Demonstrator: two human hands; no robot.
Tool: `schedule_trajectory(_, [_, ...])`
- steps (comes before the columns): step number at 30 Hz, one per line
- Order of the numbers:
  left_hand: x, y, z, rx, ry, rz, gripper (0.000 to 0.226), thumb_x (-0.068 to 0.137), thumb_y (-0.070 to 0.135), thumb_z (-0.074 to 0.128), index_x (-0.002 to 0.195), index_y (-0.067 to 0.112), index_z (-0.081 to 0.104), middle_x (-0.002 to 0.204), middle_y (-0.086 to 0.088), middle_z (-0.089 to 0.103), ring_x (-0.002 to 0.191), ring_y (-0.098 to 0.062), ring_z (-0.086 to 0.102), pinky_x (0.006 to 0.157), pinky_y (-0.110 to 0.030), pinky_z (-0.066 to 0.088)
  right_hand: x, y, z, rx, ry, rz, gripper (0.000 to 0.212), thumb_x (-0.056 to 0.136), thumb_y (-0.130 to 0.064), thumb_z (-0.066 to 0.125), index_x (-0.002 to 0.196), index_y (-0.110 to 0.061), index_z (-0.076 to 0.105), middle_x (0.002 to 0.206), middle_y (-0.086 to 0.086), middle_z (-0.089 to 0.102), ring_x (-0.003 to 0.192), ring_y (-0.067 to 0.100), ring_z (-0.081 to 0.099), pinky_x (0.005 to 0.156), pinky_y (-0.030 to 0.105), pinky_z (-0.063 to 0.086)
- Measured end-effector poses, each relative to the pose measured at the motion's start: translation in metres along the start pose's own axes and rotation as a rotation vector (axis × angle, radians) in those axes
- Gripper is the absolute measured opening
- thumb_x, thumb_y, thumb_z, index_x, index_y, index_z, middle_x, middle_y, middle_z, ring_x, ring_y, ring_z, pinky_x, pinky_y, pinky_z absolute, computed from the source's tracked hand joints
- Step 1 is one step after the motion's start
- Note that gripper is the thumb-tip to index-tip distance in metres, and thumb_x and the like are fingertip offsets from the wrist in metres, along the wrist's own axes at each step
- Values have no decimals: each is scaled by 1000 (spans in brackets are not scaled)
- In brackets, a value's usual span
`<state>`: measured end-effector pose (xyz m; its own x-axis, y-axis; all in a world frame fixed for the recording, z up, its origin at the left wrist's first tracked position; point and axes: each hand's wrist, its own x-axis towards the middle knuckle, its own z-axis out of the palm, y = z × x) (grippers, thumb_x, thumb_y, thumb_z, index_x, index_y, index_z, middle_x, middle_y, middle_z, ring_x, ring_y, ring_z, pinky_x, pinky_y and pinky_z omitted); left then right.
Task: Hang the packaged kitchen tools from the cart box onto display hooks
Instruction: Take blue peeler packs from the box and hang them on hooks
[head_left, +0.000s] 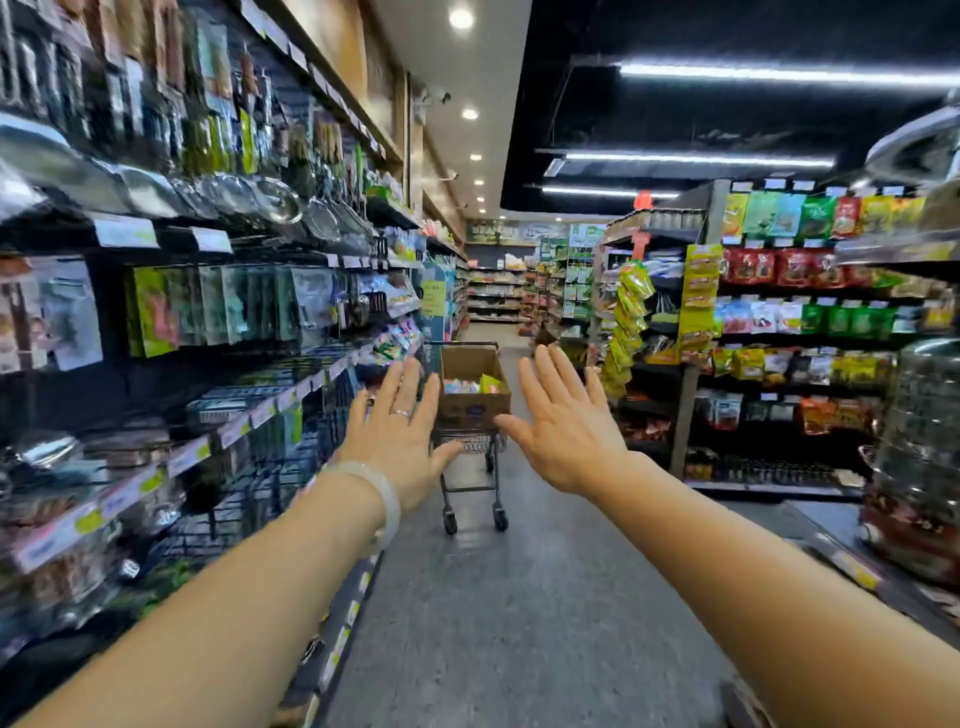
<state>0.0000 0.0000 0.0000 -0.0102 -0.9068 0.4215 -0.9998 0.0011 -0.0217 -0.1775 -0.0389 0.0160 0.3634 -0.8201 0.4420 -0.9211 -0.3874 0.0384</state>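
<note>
A small shopping cart (470, 470) stands down the aisle ahead of me, carrying an open cardboard box (472, 402). Colourful packaged items (472, 385) lie in the box. My left hand (397, 434) is stretched forward, palm down, fingers spread, holding nothing; a ring and a pale bangle show on it. My right hand (563, 423) is held out the same way, empty, fingers apart. Both hands are in front of the cart from my view and well short of it. Packaged kitchen tools (218, 306) hang on hooks along the left display wall.
Left shelves (171, 457) hold metal pans, strainers and racks with price tags. On the right stand snack shelves (789, 322) and stacked steel pots (924, 415). The grey aisle floor (519, 623) runs between them toward the cart.
</note>
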Motion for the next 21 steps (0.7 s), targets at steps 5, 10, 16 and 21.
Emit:
schedule_trajectory(5, [114,-11,65,-6,-73,-57,76,94,57,24,149,19,-12,155,-3,-26,143,-19,-23,117,-44,-3,104,43,71,-6,-98,20,71,95,-56,17,150,-16,-6,158,4,-14,145,21,-17,118,47,-3])
schedule_trajectory(10, [219,-39,149,-6,-141,-70,77,94,56,27,149,19,-13,155,-3,-26,143,-19,-24,117,-42,-4,206,54,167,23,-165,-33,72,96,-55,20,150,-15,-5,158,4,-15,145,21,-16,118,45,-3])
schedule_trajectory(16, [386,-91,233,-43,-132,-56,78,94,56,29,149,21,-11,155,-2,-26,144,-19,-22,119,-43,-2,369,79,264,18,-157,-29,73,95,-58,21,150,-18,-5,159,4,-13,146,21,-14,117,45,-4])
schedule_trajectory(21, [527,-127,288,-67,-154,-88,77,94,56,30,150,20,-9,156,-3,-24,144,-20,-21,118,-44,0,498,120,317,17,-169,22,71,95,-56,20,150,-18,-6,159,5,-13,146,21,-15,117,44,-4])
